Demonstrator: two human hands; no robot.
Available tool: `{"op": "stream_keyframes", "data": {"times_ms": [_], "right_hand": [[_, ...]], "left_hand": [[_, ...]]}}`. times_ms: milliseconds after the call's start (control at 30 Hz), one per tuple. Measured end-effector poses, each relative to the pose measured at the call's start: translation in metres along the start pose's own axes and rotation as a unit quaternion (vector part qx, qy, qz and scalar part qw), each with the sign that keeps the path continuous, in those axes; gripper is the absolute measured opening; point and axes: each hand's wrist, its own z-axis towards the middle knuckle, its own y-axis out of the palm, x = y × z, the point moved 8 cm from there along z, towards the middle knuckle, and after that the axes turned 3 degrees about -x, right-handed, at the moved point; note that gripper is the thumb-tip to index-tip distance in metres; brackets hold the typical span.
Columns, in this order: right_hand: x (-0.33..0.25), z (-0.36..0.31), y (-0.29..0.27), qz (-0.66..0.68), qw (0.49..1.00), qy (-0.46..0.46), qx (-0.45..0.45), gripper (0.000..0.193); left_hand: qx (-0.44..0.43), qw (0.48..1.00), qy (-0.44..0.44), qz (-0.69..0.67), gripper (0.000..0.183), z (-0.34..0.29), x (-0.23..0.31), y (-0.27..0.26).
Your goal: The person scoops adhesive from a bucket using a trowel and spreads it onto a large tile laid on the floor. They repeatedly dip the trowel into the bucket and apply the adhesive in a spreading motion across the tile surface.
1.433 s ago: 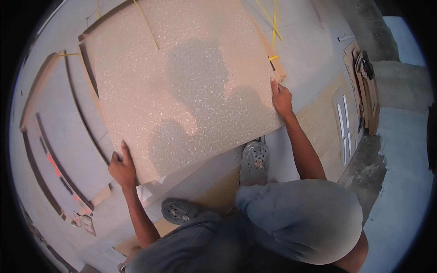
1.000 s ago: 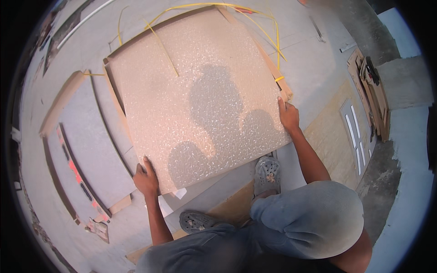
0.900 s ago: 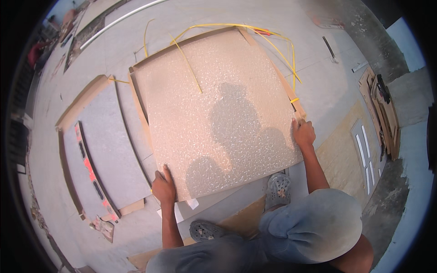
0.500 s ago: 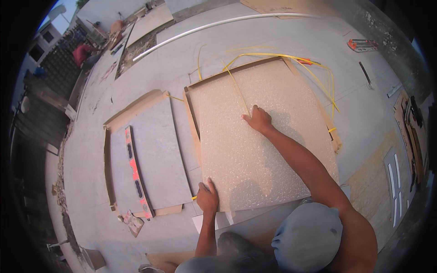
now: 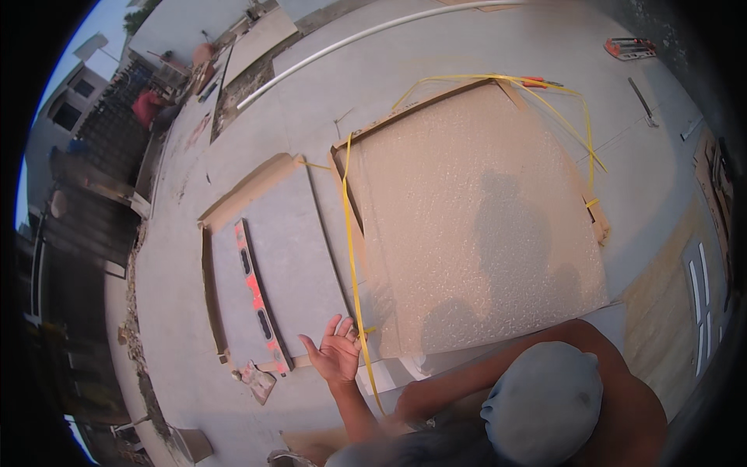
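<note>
My left hand (image 5: pixel 338 354) is open, palm up with fingers spread, by the near left corner of a foam sheet (image 5: pixel 459 226). The pale, bubbly sheet covers a flat square pack edged with brown cardboard (image 5: pixel 412 113). A yellow strap (image 5: pixel 352 257) runs down the left side of the pack, past my left fingertips, toward my right hand (image 5: pixel 414 401). That hand is drawn back low near my body, seemingly closed on the strap's near end, its fingers partly hidden. My right forearm crosses in front of the near edge.
Left of the pack, a grey tile (image 5: pixel 288 257) lies in opened cardboard with a red spirit level (image 5: pixel 261 300) on it. A dirty trowel-like tool (image 5: pixel 257 381) is beside it. A white pipe (image 5: pixel 350 39) lies beyond. A person in red (image 5: pixel 148 107) crouches far left. A grey cap (image 5: pixel 545 401) shows near my shoulder.
My right hand has drawn back from mid-sheet to near my body, and the strap has swung to the pack's left side. My left hand has left the sheet's corner and opened palm up.
</note>
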Motion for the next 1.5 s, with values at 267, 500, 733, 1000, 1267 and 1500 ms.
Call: {"op": "stream_keyframes", "data": {"times_ms": [267,500,733,1000,1267,1500], "right_hand": [[0.007,0.000,0.022,-0.053,0.997,0.022,-0.058,0.017],[0.040,-0.041,-0.024,-0.174,0.975,0.097,0.096,0.032],[0.092,-0.102,-0.072,-0.239,0.909,0.242,0.242,0.056],[0.097,-0.107,-0.072,-0.245,0.904,0.265,0.231,0.058],[0.091,-0.098,-0.074,-0.238,0.907,0.240,0.253,0.053],[0.088,-0.103,-0.081,-0.236,0.901,0.233,0.279,0.050]], "left_hand": [[0.145,0.817,-0.102,0.548,0.049,-0.019,0.009,0.041],[0.215,0.722,0.174,0.634,0.050,-0.050,0.077,0.020],[0.183,0.553,0.316,0.749,0.032,0.006,0.171,-0.010],[0.158,0.604,0.205,0.754,0.026,0.085,0.053,-0.013],[0.232,0.669,0.289,0.645,0.013,0.131,0.113,0.002],[0.118,0.673,0.077,0.726,0.013,0.152,0.052,-0.022]]}}
